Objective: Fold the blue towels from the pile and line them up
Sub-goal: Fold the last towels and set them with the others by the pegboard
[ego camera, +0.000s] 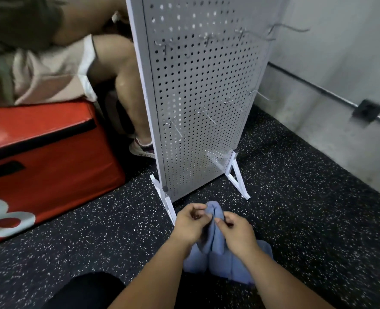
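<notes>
A blue towel (218,257) hangs bunched between my two hands above the dark speckled floor, its lower part spreading out below my wrists. My left hand (190,223) pinches the towel's upper edge on the left side. Close beside it, my right hand (235,230) pinches the same upper edge on the right. The top of the towel rises in a rounded hump between my fingers. No other towel or pile shows in this view.
A white pegboard stand (198,97) with metal hooks rises just beyond my hands, its feet on the floor (95,237). A red padded box (39,161) lies at the left with a person seated on it. A grey wall (340,74) runs along the right.
</notes>
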`<state>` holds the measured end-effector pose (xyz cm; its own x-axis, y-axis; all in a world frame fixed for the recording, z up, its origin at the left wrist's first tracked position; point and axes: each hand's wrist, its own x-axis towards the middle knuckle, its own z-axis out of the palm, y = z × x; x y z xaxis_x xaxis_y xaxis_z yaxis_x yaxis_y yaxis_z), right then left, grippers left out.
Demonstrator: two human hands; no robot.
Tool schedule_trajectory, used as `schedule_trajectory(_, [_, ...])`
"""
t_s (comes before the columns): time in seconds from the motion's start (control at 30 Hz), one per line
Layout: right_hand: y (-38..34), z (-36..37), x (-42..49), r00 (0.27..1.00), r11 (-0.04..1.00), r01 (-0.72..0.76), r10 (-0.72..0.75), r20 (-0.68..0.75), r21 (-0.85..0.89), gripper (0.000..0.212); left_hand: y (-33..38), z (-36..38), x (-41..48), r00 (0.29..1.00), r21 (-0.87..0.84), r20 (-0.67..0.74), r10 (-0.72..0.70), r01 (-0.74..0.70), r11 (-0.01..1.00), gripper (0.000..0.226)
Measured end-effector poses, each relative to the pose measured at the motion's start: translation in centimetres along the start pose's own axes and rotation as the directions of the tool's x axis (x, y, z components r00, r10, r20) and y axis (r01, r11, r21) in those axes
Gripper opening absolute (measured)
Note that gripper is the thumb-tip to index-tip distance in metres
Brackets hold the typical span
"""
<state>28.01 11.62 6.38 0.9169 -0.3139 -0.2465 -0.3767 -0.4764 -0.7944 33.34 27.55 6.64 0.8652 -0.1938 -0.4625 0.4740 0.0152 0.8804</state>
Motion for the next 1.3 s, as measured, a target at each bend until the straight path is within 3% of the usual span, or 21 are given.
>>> schedule_trajectory(0.3, [-8.4, -5.2, -2.8, 0.971, 0.975, 0.222, -0.220, -0.092, 0.021, 0.011, 7.8, -0.5, -5.0, 0.931, 0.131, 0.010, 0.365, -0.363, 0.922, 0.020])
schedule_trajectory(0.47, [-13.5, -7.9, -4.3, 0.936, 0.947, 0.321, -0.314, -0.158, 0.019, 0.005, 12.7, -0.3, -7.9, 0.857, 0.230, 0.029, 0.514, -0.506, 0.831, 0.037])
schedule_trajectory(0.6, [-17.3, -10.6, -5.4, 0.901, 0.922, 0.387, -0.382, -0.207, -0.021, 0.002, 17.0, 0.5, -10.2, 0.808, 0.321, -0.004, 0.590, -0.557, 0.766, 0.038])
schedule_trajectory(0.83, [-23.2, -16.1, -6.6, 0.815, 0.877, 0.477, -0.468, -0.341, -0.063, 0.019, 25.5, 2.5, -14.6, 0.705, 0.390, -0.021, 0.708, -0.647, 0.655, 0.030])
schedule_trajectory(1.0, [-28.0, -19.9, -7.1, 0.735, 0.822, 0.563, -0.547, -0.402, -0.088, 0.012, 31.2, 3.6, -16.7, 0.620, 0.418, 0.007, 0.785, -0.715, 0.561, 0.029])
schedule_trajectory(1.3, [-37.8, -26.5, -7.8, 0.565, 0.719, 0.656, -0.669, -0.483, -0.230, 0.013, 42.3, 4.7, -20.6, 0.384, 0.501, 0.039, 0.923, -0.806, 0.314, 0.029])
